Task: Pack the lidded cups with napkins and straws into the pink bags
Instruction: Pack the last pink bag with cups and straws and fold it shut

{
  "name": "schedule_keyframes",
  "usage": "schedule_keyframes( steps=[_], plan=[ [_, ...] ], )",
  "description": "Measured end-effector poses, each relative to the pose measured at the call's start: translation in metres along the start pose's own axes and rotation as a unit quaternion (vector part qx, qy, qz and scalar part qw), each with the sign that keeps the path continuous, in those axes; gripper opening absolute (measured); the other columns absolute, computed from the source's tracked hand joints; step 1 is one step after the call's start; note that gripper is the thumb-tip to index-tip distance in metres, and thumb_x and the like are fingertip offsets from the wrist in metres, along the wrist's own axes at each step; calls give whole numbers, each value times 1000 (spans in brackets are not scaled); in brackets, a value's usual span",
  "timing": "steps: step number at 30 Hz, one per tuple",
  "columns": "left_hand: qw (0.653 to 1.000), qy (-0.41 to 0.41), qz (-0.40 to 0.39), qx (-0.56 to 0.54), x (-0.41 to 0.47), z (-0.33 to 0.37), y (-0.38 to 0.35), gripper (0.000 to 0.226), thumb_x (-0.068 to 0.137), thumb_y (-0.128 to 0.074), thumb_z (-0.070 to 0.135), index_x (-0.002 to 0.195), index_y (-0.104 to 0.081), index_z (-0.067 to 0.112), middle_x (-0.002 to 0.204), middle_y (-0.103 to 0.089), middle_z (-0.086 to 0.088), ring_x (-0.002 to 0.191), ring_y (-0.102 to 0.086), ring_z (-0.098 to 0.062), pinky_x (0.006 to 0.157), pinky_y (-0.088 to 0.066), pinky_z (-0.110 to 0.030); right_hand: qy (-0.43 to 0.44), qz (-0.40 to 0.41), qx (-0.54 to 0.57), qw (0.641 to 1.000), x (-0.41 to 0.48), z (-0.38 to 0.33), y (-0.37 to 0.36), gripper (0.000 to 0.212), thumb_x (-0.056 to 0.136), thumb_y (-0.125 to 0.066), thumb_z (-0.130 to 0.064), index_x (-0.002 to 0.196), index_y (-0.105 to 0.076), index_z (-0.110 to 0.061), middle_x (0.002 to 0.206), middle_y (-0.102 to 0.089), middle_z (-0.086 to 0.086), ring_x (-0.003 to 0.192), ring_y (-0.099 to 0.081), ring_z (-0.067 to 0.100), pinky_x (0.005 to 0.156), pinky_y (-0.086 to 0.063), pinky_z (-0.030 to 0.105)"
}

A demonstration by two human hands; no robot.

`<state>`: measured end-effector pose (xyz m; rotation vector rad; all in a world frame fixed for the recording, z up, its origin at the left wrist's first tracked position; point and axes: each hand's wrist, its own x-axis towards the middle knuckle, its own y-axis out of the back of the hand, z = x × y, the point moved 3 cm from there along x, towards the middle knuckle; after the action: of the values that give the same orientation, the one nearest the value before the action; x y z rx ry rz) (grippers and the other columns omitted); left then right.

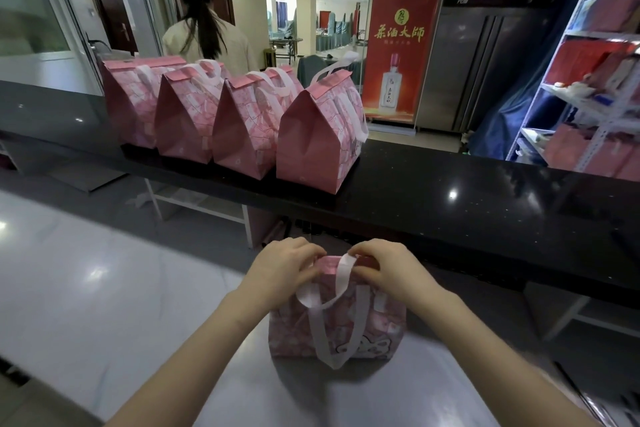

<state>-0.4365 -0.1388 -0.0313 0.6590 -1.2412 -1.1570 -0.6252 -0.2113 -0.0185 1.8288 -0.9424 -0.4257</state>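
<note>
Your pink bag (pixel 382 326) stands upright in the lower middle of the frame, on the pale surface (pixel 104 288) right in front of you. Your left hand (pixel 284 265) pinches the left end of its folded top. Your right hand (pixel 381 267) pinches the right end. Both grips are narrow, with fingers curled on the pink flap.

The fold runs left to right in the frame, from one hand to the other, so both hands are just as near to it. A white handle (pixel 341 288) loops up between your hands. The bag hides what is inside, so I cannot tell if a cup is in there.

Four shut bags (pixel 242 128) stand in a row on the black surface (pixel 450 204), in the upper left and middle of the frame. I think the free spot is just right of that row, up and away from your grips.
</note>
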Motion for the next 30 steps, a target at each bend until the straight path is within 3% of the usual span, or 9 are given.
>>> schedule_keyframes(
  steps=[6,12,14,16,19,22,25,30],
  plan=[
    [999,19,27,10,4,9,-11,20,90,-60,32,106,-67,21,101,-61,7,96,-55,-12,74,-44,-26,-15,16,18,1000,0,2,-12,28,89,-65,-29,117,-62,-28,106,-67,-7,96,-61,14,82,-54,36],
    [999,19,36,14,4,13,-15,8,89,-61,20,92,-67,16,92,-63,3,88,-58,-16,64,-39,-25,-1,67,1,998,0,3,-18,11,89,-62,-14,94,-71,-21,85,-69,-3,81,-62,15,72,-53,33],
    [999,24,38,8,2,11,-14,9,88,-60,22,92,-66,19,91,-62,6,88,-57,-14,63,-38,-23,3,36,15,999,3,5,-15,10,89,-64,-18,95,-71,-23,87,-69,-6,81,-62,11,73,-54,31],
    [999,17,39,-1,0,10,-14,10,87,-59,25,94,-66,22,91,-62,9,88,-57,-12,64,-39,-22,-7,-49,40,998,5,10,-8,19,88,-66,-23,106,-69,-29,98,-67,-13,89,-61,3,76,-53,21],
    [999,-5,42,-10,-3,11,-14,17,88,-58,36,101,-66,27,95,-64,13,90,-57,-9,68,-42,-21,-20,-124,67,990,7,16,8,41,88,-55,-9,120,-64,-32,110,-65,-18,102,-60,-1,83,-48,14],
    [998,-21,57,-9,-2,16,-15,21,88,-64,39,101,-70,24,94,-68,9,88,-59,-12,70,-43,-24,-23,-87,88,992,7,10,11,33,91,-54,-16,119,-65,-30,111,-67,-16,102,-60,-2,87,-48,17],
    [998,-14,59,-18,3,22,-18,17,88,-65,31,97,-71,19,92,-69,3,88,-62,-19,74,-46,-33,18,-67,11,998,6,-4,-9,26,90,-62,-32,116,-67,-29,107,-70,-11,97,-61,4,85,-51,25],
    [997,13,80,-9,7,23,-24,13,88,-62,29,93,-70,19,90,-69,3,89,-63,-18,72,-44,-31,25,27,-49,998,9,-7,-24,19,91,-59,-19,106,-70,-21,96,-72,1,93,-64,20,82,-50,36]
  ],
)
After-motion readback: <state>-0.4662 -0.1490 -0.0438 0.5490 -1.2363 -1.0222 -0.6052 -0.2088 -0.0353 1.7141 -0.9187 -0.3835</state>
